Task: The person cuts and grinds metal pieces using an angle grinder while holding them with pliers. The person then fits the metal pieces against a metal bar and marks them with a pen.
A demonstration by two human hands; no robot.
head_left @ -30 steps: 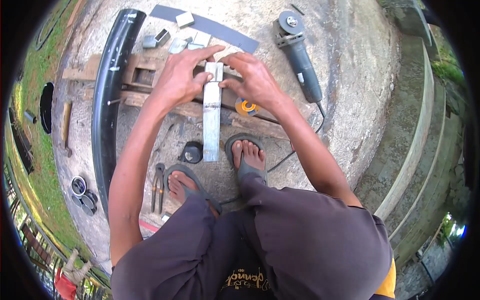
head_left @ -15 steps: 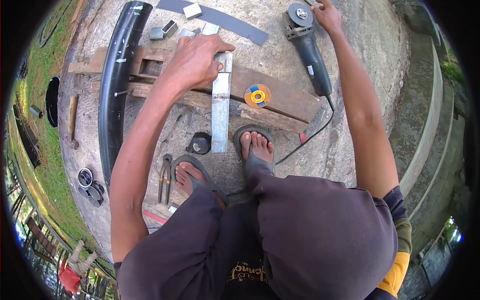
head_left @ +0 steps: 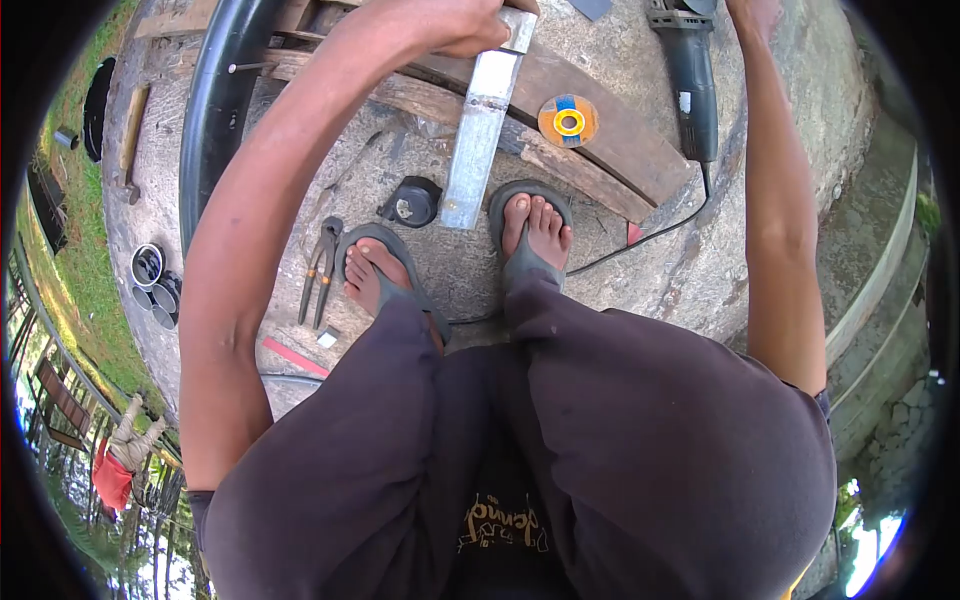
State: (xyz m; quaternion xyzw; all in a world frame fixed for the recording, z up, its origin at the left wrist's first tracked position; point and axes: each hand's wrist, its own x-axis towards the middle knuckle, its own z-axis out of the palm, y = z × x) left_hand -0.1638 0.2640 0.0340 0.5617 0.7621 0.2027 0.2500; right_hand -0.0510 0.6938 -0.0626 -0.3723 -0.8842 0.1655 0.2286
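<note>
My left hand (head_left: pixel 470 28) is at the top edge, its fingers closed on the upper end of a metal bar (head_left: pixel 477 135). The bar lies across wooden boards, its lower end between my feet. At the upper right, my right hand (head_left: pixel 757 14) is cut off by the frame edge, beside the head of an angle grinder (head_left: pixel 690 90); its fingers are mostly out of view. An orange cutting disc (head_left: pixel 568 121) rests on the boards right of the bar.
A black pipe (head_left: pixel 214 120) stands out at left, with a hammer (head_left: pixel 131 140) beyond it. Near my feet are a tape measure (head_left: pixel 414 202) and pliers (head_left: pixel 322 270). A cord (head_left: pixel 640 244) runs from the grinder. A person (head_left: pixel 118 460) is at far lower left.
My right hand has left the bar's upper end and moved right, past the grinder. My left hand remains at the bar. The view has shifted, so the boards and tools appear higher.
</note>
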